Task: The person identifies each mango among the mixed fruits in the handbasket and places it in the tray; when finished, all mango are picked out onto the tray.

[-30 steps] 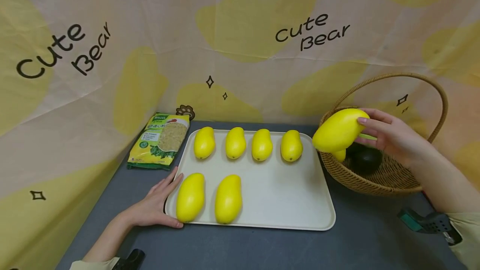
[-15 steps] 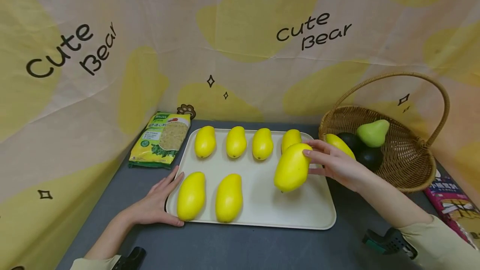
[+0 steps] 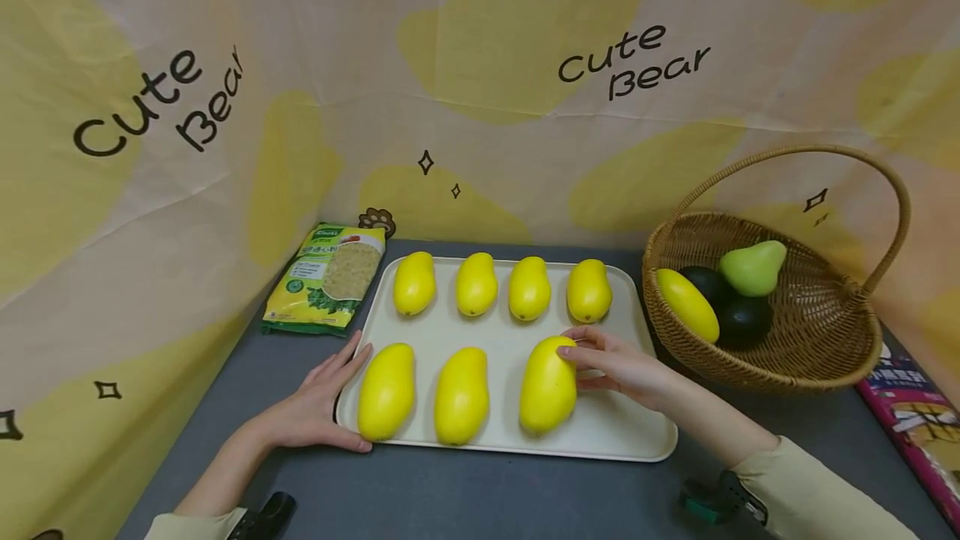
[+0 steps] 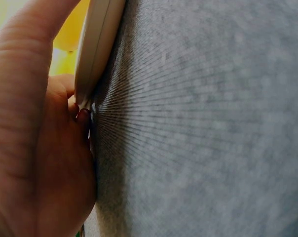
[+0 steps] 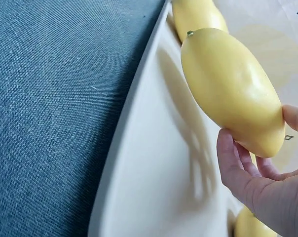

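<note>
My right hand (image 3: 626, 369) pinches a yellow mango (image 3: 547, 390) by its far end, over the front row of a cream tray (image 3: 630, 432). In the right wrist view the thumb and fingertips are on the narrow end of this mango (image 5: 228, 89), and its shadow falls on the tray. To its left lie two more mangoes, one (image 3: 461, 398) mid-row and one (image 3: 386, 394) by the left edge. Several others, such as the corner mango (image 3: 414, 283), line the back. My left hand (image 3: 307, 411) rests with spread, fairly straight fingers against the tray's front left corner.
A wicker basket (image 3: 817, 361) with a tall handle stands right of the tray. Inside are a green pear (image 3: 753, 267), a yellow mango (image 3: 687, 307) and dark avocados (image 3: 750, 322). A yellow food bag (image 3: 326, 282) lies back left, a purple packet (image 3: 911, 415) far right.
My right hand has carried the mango from over the basket leftward and down to the right part of the tray's front row. The left hand has stayed at the tray corner.
</note>
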`<state>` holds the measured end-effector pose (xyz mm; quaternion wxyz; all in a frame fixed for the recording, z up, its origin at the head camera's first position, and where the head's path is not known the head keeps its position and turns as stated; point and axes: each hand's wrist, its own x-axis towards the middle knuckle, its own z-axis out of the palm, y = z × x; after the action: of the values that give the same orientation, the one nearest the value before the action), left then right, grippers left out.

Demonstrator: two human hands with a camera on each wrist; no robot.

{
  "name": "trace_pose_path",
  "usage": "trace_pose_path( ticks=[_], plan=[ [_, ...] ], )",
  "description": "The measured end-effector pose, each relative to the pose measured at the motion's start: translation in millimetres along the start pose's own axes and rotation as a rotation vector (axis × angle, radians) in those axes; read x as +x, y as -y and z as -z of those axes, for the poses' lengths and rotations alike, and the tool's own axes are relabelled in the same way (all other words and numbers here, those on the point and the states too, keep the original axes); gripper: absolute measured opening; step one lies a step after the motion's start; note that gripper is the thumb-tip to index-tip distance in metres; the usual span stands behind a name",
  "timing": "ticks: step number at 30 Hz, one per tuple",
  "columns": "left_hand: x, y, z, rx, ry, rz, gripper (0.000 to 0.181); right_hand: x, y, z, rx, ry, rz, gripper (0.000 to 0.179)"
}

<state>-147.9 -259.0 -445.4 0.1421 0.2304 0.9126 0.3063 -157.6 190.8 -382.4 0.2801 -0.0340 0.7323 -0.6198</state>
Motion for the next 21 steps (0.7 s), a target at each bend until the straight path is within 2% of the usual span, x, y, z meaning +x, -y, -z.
trace_pose_path(
  ticks=[8, 17, 21],
  plan=[
    [0.8, 0.8, 0.0, -0.006, -0.002, -0.005, 0.124, 12.4, -10, -7, -0.035, 0.025, -0.005, 0.054],
    [0.6, 0.1, 0.2, -0.005, -0.002, -0.007, 0.124, 18.4, -14, -10, -0.161, -0.012, 0.012, 0.051],
    [0.5, 1.4, -0.6, 0.000, -0.003, 0.003, 0.125, 17.1, -14, -14, -0.222, -0.004, 0.030, 0.048]
  ],
)
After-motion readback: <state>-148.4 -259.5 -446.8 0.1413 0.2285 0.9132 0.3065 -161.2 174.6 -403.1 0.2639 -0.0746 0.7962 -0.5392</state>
